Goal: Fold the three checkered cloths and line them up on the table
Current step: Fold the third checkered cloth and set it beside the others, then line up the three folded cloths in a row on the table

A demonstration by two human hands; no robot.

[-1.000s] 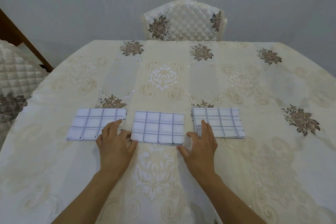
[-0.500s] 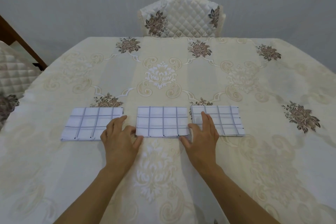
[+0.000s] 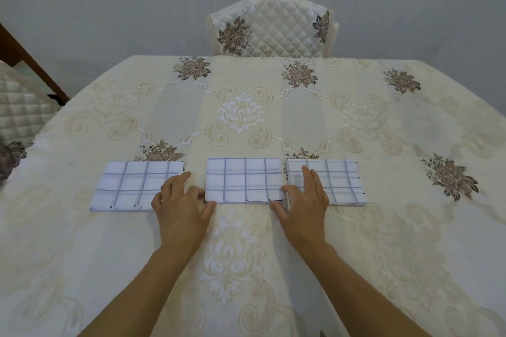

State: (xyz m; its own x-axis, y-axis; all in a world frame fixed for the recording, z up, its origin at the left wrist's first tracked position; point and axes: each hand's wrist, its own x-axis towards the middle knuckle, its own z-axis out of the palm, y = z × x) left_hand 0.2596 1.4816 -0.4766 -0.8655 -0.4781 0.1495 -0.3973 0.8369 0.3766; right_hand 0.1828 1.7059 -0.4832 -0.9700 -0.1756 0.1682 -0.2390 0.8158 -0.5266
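Head camera looks down on two bare forearms reaching forward over the table (image 3: 82,254). The left hand (image 3: 182,205) lies palm down with its fingers relaxed and slightly spread, gripping nothing. Its fingertips touch the left edge of the middle cloth (image 3: 243,179), its thumb rests at that cloth's near left corner, and its outer fingers overlap the right edge of the left cloth (image 3: 131,186). The right hand (image 3: 304,205) is also flat and loose, holding nothing. Its long fingers rest on the left part of the right cloth (image 3: 336,180), and its thumb sits at the near right corner of the middle cloth.

All three cloths are white with a thin dark check, each folded into a flat rectangle. They lie side by side in a row across the near half of the table. The middle and right cloths are just beside each other with a narrow gap; the left cloth sits farther off and a little nearer the person, its near edge lower in view than the others.

A cream tablecloth (image 3: 241,117) with pale scrolls and brown flower prints covers the table. A quilted chair (image 3: 273,30) with the same flowers stands at the far side, against a plain grey wall (image 3: 109,3). Part of a second chair (image 3: 19,109) shows at the left edge, with a brown wooden beam (image 3: 32,65) slanting behind it.
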